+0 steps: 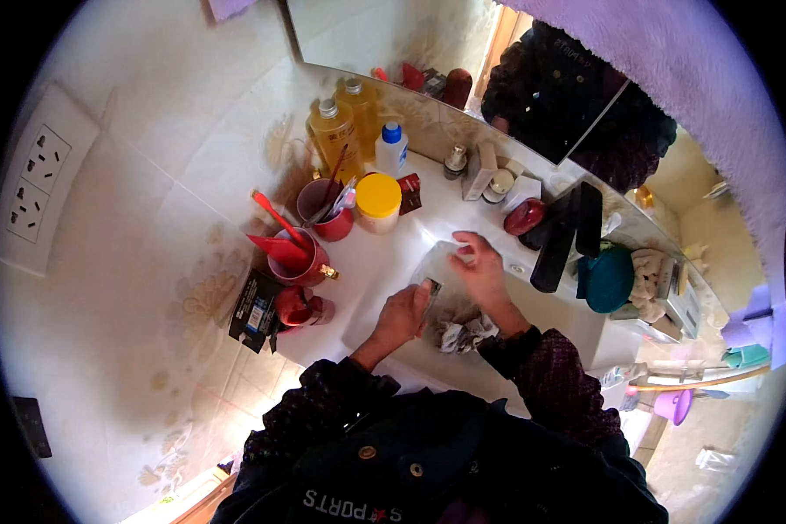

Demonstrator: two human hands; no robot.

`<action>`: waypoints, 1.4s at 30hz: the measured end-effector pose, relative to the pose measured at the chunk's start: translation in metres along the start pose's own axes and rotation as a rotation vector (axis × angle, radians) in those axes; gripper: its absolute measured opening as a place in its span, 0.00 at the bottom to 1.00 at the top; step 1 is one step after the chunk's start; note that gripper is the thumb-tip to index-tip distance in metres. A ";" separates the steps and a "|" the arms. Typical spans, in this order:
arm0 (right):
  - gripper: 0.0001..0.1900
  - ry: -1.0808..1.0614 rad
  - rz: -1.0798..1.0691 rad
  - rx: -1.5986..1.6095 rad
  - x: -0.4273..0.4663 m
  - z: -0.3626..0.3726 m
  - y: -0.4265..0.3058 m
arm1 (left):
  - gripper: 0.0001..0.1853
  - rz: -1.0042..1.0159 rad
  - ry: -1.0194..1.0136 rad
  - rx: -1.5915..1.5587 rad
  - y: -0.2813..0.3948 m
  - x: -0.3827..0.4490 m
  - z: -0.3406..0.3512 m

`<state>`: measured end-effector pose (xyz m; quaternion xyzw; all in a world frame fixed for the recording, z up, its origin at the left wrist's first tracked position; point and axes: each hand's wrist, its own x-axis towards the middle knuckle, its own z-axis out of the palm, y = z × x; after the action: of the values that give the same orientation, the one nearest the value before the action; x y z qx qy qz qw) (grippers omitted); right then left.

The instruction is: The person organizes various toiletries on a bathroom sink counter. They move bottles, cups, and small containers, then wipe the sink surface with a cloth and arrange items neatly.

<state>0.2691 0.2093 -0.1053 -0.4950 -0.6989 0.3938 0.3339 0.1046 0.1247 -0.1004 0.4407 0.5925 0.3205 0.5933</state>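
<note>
My left hand (398, 317) is over the white washbasin (373, 314), its thumb and fingers closed on a small dark object (435, 287) whose kind I cannot make out. To its right, my right hand (483, 274) hovers with thumb and fingers apart and slightly blurred; nothing shows between them. Beneath both hands is a translucent, greyish shape (435, 259) in the basin, perhaps a container. A crumpled, wet-looking grey and white cloth (465, 334) lies in the basin below my right hand.
Left of the basin stand red mugs (301, 262), a yellow-lidded jar (378, 203) and a black box (254, 311). Amber bottles (340, 134) stand behind. A black object with long arms (557, 245) and a teal item (606, 278) line the right ledge under the mirror (399, 39).
</note>
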 end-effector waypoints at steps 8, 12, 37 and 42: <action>0.29 -0.025 -0.017 0.334 -0.034 0.023 -0.057 | 0.30 0.021 -0.032 -0.660 0.017 0.008 0.010; 0.19 0.185 -0.130 0.097 -0.030 0.022 -0.053 | 0.28 -0.051 0.011 -0.753 0.027 -0.004 0.027; 0.25 -0.202 0.057 -0.725 -0.039 0.019 0.062 | 0.21 0.177 -0.061 0.073 -0.018 0.014 0.004; 0.34 0.175 -0.136 -0.720 -0.012 0.008 -0.005 | 0.24 0.149 0.053 0.132 -0.026 0.014 0.004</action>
<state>0.2635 0.1951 -0.1052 -0.5649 -0.7926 0.0562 0.2224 0.1064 0.1259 -0.1303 0.5131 0.5934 0.3352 0.5217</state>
